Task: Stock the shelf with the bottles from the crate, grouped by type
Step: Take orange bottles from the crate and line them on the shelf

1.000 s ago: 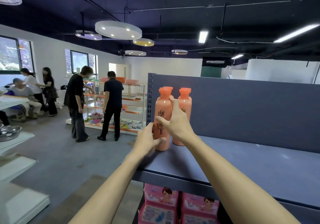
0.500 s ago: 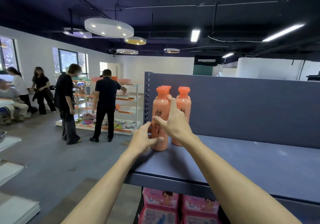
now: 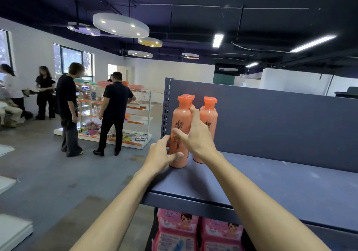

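Front-left bottle [image 3: 179, 134] gripped by left hand [image 3: 161, 154] | braced by right hand [image 3: 195, 136], fingers extended | aligned with orange group at shelf [image 3: 271, 183] corner

Salmon-orange bottles [image 3: 181, 132] with dark lettering; slate-blue shelf [image 3: 271, 183].
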A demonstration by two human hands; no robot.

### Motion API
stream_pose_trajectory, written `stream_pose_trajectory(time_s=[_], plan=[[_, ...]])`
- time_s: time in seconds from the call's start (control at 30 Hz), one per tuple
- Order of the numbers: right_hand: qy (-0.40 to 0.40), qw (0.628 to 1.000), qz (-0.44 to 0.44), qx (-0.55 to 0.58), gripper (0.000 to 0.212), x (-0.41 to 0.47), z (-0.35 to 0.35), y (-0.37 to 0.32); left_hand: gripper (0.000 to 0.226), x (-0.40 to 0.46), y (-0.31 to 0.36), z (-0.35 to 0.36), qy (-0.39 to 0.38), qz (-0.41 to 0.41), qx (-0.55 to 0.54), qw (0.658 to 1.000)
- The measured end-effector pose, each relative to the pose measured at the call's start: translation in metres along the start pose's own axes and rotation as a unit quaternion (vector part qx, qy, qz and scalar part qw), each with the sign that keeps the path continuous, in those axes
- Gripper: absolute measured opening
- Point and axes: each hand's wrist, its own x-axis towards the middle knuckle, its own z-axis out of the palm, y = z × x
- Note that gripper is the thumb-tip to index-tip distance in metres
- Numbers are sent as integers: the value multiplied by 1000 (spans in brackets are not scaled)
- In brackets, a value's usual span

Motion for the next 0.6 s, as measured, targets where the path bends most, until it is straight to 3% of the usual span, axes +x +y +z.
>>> stream_pose_trajectory(time_s=[0.33, 0.47, 0.6], plan=[[-28, 999, 39, -15, 84, -8, -7, -12, 62, -15, 16, -2, -34, -48, 15, 998], [-55, 997, 43, -13, 93, -18, -25, -7, 75, -32, 21, -7, 14, -61, 60, 996], [-64, 996, 18, -62, 83, -24, -49, -2, 59, -45, 37, -13, 48, -10, 133, 990]])
